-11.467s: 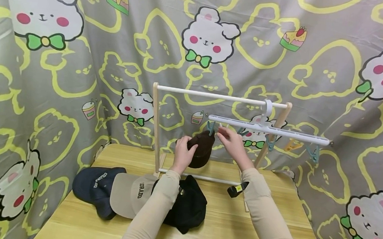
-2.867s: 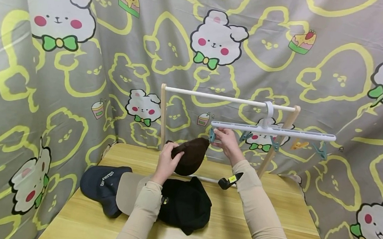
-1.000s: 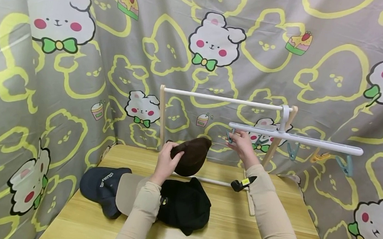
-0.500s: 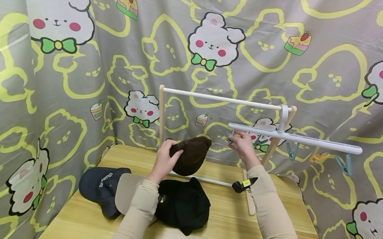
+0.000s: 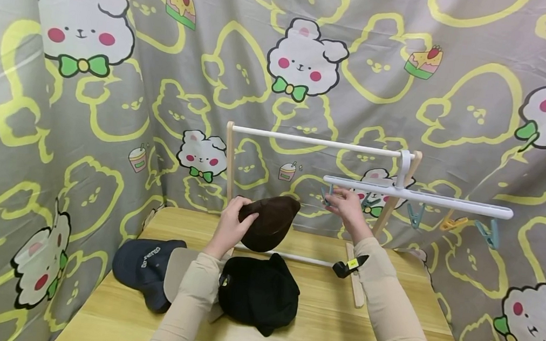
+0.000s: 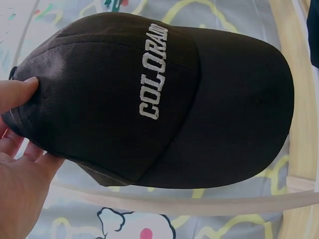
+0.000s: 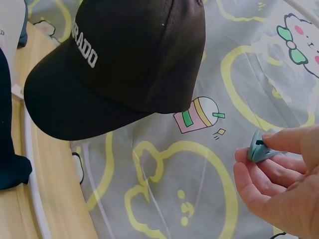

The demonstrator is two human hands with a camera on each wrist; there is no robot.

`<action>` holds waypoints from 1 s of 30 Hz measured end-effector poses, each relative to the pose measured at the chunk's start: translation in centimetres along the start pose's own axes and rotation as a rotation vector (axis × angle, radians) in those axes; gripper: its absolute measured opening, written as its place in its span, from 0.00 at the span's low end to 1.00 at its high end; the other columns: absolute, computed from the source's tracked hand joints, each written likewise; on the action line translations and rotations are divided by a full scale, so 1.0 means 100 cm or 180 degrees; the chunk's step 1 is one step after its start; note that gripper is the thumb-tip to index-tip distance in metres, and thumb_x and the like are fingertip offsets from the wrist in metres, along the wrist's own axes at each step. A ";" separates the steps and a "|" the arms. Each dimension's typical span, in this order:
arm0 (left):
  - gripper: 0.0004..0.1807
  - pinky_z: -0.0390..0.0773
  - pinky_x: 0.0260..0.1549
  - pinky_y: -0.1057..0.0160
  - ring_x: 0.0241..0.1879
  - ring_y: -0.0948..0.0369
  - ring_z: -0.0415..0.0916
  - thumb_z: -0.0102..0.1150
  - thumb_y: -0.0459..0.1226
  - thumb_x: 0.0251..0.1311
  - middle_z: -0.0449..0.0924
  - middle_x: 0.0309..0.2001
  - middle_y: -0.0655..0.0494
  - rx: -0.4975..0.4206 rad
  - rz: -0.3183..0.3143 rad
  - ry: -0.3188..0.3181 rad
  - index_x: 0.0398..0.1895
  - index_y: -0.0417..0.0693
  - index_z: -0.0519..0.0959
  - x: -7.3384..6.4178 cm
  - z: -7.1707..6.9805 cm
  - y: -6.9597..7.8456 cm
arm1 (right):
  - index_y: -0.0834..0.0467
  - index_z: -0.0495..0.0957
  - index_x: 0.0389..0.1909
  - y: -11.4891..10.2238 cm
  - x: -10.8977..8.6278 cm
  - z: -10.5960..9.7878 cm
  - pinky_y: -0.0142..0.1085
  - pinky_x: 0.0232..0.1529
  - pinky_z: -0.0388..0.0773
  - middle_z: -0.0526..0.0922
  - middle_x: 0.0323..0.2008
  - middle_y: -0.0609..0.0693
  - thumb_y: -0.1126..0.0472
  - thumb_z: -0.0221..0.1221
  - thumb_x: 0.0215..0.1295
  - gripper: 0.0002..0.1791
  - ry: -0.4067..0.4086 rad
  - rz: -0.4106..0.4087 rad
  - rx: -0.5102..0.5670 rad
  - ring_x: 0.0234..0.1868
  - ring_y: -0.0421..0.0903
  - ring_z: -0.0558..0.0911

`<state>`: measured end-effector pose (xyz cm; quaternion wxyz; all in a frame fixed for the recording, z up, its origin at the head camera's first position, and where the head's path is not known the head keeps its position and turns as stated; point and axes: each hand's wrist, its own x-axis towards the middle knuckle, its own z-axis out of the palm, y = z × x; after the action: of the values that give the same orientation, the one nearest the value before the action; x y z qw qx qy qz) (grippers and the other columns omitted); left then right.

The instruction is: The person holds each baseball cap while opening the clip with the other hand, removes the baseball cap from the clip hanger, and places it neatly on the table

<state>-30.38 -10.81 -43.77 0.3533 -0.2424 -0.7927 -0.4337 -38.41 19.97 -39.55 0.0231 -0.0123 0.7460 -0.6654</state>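
A dark brown baseball cap [image 5: 272,223] hangs in the air from my left hand [image 5: 231,224]. In the left wrist view, thumb and fingers grip the cap [image 6: 114,94] at the rear of its crown; white COLORADO lettering faces that camera. My right hand [image 5: 346,207] pinches a teal clip [image 7: 256,150] between thumb and fingers. This clip hangs under the left end of the white clip hanger [image 5: 455,203]. Cap and clip stand apart, with a gap between them.
The hanger hooks over the top rod of a wooden rack [image 5: 314,140], near its right post. Several other clips, one an orange clip [image 5: 453,224], dangle below it. Navy [image 5: 143,265], beige [image 5: 178,273] and black caps [image 5: 259,294] lie on the wooden table [image 5: 327,332].
Earlier the brown cap was up at the teal clip; it has since come away, lower and to the left. The hanger has shifted right along the rod, with my right hand at its clip.
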 end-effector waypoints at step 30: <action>0.09 0.78 0.43 0.54 0.42 0.54 0.75 0.67 0.31 0.57 0.78 0.39 0.49 -0.0015 0.0047 -0.0006 0.38 0.42 0.76 -0.002 0.000 0.003 | 0.75 0.62 0.65 -0.032 -0.026 -0.044 0.26 0.39 0.82 0.80 0.31 0.37 0.65 0.56 0.69 0.28 0.0207 -0.0540 -0.0163 0.32 0.30 0.83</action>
<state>-30.00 -10.70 -43.79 0.3551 -0.2495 -0.7902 -0.4327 -36.04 24.10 -35.87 -0.0579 -0.0544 0.7594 -0.6457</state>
